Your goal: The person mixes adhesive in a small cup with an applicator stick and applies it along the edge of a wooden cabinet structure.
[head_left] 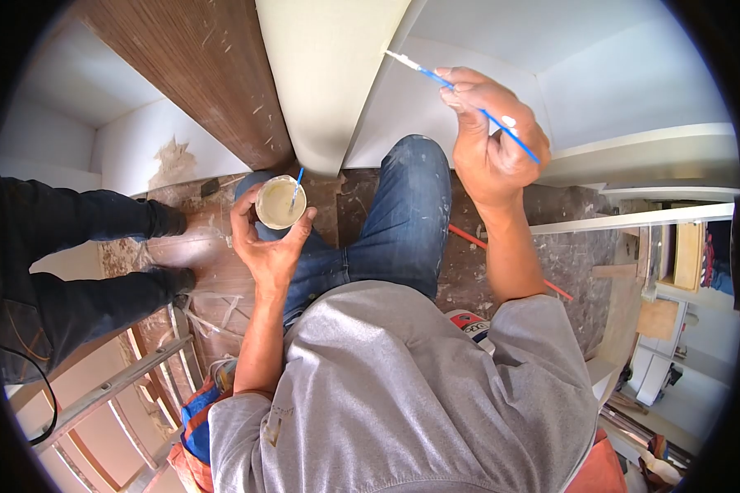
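The single view comes from a camera worn on the person's head, facing forward and steeply down, close above the grey shirt, with the floor farther below and dark rounded edges.

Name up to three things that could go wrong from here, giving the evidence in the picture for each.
The open round cup of cream-coloured liquid is in the left hand over the blue jeans; a tilt might spill it.

The slim blue-handled brush in the right hand has its coated tip at the long cream panel's edge, so a slip could smear.

The blue stick leaning in the cup might drop out.
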### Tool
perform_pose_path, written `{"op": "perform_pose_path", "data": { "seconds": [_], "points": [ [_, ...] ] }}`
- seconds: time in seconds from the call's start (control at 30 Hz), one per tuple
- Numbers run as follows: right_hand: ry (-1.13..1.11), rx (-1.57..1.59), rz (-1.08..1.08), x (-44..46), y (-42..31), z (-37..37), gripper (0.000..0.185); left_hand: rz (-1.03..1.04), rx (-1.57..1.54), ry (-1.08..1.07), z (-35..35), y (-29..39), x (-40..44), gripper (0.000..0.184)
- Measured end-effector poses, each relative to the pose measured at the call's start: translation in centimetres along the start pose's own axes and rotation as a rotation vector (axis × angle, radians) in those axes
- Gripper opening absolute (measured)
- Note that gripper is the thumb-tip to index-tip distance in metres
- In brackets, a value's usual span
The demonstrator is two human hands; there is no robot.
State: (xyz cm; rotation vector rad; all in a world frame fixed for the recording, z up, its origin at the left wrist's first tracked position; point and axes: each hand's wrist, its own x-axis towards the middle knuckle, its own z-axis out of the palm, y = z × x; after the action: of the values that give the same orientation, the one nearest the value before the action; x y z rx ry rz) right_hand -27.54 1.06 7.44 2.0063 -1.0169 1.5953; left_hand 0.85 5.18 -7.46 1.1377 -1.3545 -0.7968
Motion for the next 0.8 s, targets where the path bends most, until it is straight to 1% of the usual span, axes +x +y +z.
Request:
{"op": "perform_pose_path", "data": {
  "seconds": [0.07, 0.17, 0.23, 0.4, 0.53, 0.7, 0.8],
  "points": [
    [0.056, 0.03, -0.031, 0.8, 0.5, 0.0, 0.018, 0.003, 0.007, 0.006, 0.0, 0.1, 0.0, 0.071],
    [0.139, 0.082, 0.0, 1.2, 0.3, -0.1, 0.015, 0.003, 0.0, 0.011, 0.0, 0.2, -0.1, 0.071],
    [0.14, 0.099, 0.019, 1.0, 0.0, -0.2, 0.014, 0.001, -0.006, 0.01, 0.0, 0.3, 0.0, 0.071],
    [-0.027, 0.044, 0.02, -0.2, -0.5, -0.5, 0.016, -0.013, -0.026, 0.004, 0.0, 0.1, -0.1, 0.07],
    [-0.037, 0.021, 0.058, 0.0, -0.5, 0.0, 0.018, 0.001, -0.012, 0.005, 0.0, 0.1, -0.1, 0.07],
    [0.06, 0.028, -0.021, 1.2, 0.4, 0.1, 0.018, -0.007, -0.038, 0.004, 0.1, 0.5, 0.0, 0.072],
    [0.12, 0.054, -0.022, 1.5, 0.3, -0.1, 0.019, -0.013, -0.044, 0.009, 0.1, 0.5, -0.1, 0.072]
  ]
}}
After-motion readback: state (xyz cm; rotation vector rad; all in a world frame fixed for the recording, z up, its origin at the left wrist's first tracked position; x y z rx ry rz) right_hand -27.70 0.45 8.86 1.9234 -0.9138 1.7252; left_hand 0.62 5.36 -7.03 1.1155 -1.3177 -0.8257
